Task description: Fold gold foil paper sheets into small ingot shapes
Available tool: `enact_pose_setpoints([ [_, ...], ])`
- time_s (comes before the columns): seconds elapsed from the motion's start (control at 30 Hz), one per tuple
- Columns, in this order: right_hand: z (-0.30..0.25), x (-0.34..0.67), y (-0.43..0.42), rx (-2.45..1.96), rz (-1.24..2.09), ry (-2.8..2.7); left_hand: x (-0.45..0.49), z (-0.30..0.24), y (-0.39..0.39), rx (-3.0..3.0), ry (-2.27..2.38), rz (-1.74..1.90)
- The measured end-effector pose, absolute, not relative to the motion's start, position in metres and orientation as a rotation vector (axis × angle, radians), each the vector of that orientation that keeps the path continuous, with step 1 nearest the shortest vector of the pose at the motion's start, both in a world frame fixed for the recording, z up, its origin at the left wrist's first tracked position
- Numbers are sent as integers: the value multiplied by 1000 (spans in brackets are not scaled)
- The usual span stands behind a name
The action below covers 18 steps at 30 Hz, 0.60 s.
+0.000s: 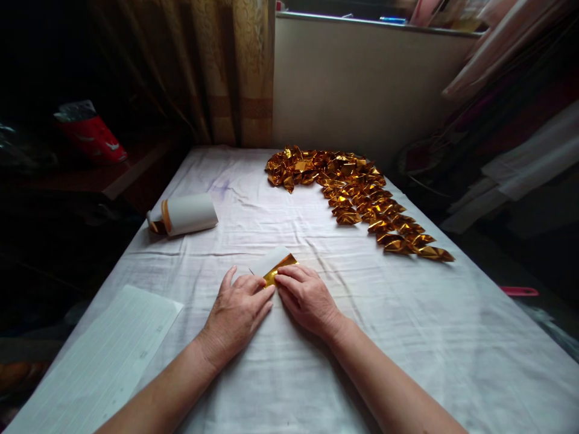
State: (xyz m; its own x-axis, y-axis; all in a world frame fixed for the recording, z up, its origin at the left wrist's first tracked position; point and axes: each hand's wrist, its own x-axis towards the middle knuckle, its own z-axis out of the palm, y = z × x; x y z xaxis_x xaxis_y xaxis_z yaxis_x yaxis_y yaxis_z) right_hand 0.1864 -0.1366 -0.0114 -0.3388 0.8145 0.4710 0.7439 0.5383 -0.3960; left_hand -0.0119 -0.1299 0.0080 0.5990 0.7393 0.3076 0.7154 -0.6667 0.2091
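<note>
A small sheet of gold foil paper point(281, 269) with a white back lies on the cloth, its near edge folded over so that the gold side shows as a strip. My left hand point(239, 304) grips the left end of that strip, fingers bent and pressed down on it. On the right end, my right hand point(310, 296) has its fingers together and pinches the fold. Both hands rest low on the table, with their fingertips close to each other. The undersides of the fingers are hidden.
Folded gold foil pieces point(357, 187) lie in rows at the back right. A white paper roll point(190, 214) lies on its side at the left. Lined paper point(104, 355) covers the near left of the white tablecloth point(429, 337). Beyond the left edge stands a red container point(93, 138).
</note>
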Motion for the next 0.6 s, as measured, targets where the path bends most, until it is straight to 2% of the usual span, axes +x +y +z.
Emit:
enact_pose_setpoints([
  [0.37, -16, 188, -133, -1302, 230, -2078, -13, 9, -113, 2897, 1163, 733],
  [0.6, -9, 184, -132, -1325, 129, -2142, -10, 5, -111, 2868, 1212, 768],
])
